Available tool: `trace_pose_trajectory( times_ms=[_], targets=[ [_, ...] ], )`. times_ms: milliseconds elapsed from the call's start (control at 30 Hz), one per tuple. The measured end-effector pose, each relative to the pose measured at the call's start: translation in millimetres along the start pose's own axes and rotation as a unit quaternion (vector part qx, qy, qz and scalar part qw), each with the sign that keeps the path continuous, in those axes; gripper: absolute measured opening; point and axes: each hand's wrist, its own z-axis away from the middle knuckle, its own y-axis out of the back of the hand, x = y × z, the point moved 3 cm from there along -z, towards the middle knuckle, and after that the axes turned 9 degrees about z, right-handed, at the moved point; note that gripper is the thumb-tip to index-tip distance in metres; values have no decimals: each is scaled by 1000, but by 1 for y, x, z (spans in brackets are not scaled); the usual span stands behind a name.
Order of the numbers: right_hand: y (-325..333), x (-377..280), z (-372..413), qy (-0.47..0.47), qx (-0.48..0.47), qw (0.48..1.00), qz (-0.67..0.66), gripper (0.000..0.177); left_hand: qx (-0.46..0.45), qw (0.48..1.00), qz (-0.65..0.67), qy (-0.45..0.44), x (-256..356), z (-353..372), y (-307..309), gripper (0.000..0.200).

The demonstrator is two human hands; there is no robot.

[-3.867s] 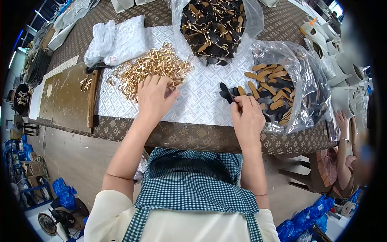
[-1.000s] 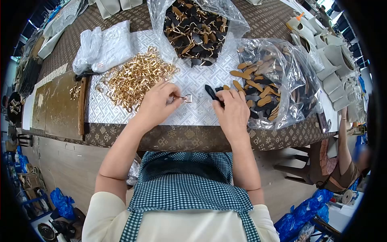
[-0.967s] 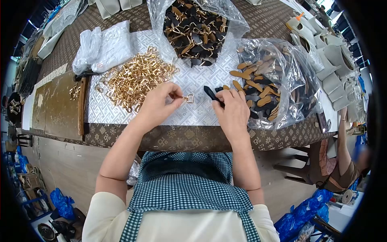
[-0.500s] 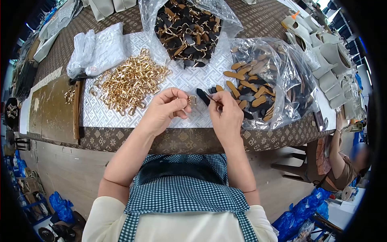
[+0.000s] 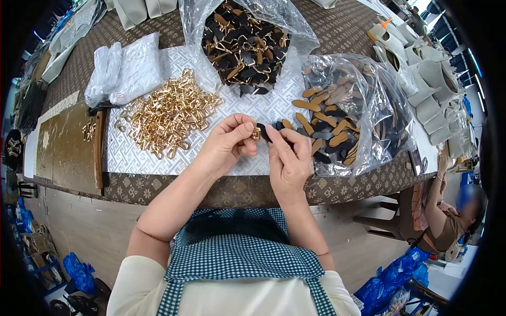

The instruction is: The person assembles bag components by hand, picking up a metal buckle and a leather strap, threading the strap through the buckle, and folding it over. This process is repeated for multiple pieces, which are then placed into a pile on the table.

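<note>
My left hand (image 5: 232, 141) pinches a small gold metal clasp (image 5: 256, 132) between thumb and forefinger. Close beside it, my right hand (image 5: 290, 158) holds a black strap piece (image 5: 263, 130), whose end meets the clasp; fingertips hide part of both. Left of my hands lies a pile of gold clasps (image 5: 168, 113). On the right, black and tan strap pieces (image 5: 332, 124) spill out of a clear plastic bag (image 5: 385, 121). Beyond my hands, another clear bag (image 5: 303, 31) holds straps joined with gold clasps (image 5: 245, 45).
White wrapped packets (image 5: 129, 68) lie at the back left. A worn board (image 5: 66, 145) with a wooden edge (image 5: 98, 150) is at the left. Pale bags (image 5: 432, 89) line the right side. Another person (image 5: 443, 210) sits at the far right.
My two hands have come together, and the black strap's end has moved from a short distance away to the gold clasp. The view has shifted slightly.
</note>
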Motion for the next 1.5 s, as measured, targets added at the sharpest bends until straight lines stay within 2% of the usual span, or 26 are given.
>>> trace_pose_trajectory(
  times_ms=[133,233,633,733,833,933,1000,1100,1133,1233,1333,1367,1467,1500],
  targets=[
    [1,-2,-1,17,18,1000,3,44,9,999,37,9,1,1,0,20],
    [0,-6,-2,39,22,999,-13,47,8,1000,15,-6,-3,4,-6,21],
    [2,-5,2,10,36,999,-24,50,15,998,58,-26,-1,5,-2,24],
    [2,-8,-1,38,23,999,-17,46,5,999,23,-43,-3,5,-2,23],
    [2,-7,1,19,24,999,-18,45,7,991,-101,-85,-6,12,-13,22],
    [3,-5,2,7,26,999,-27,45,-18,956,-224,-191,-3,16,-21,20],
    [3,-4,1,7,28,999,-39,45,-28,912,-310,-266,1,13,-20,16],
    [2,-4,2,10,24,998,-56,45,10,944,-285,-168,3,13,-15,16],
    [2,-4,2,10,17,998,-55,44,27,945,-280,-166,3,13,-11,17],
    [4,-4,3,15,3,999,-47,43,-2,948,-301,-100,4,11,-4,15],
    [3,2,6,51,-16,998,-30,43,-63,920,-360,-143,11,9,-5,11],
    [2,4,6,67,-24,997,-25,43,-68,921,-363,-126,11,9,-4,10],
    [15,2,-11,50,-148,988,-11,53,-86,926,-355,-97,9,12,-6,9],
    [13,3,-12,51,-165,985,-19,51,-85,930,-347,-83,5,12,-6,9]
  ],
)
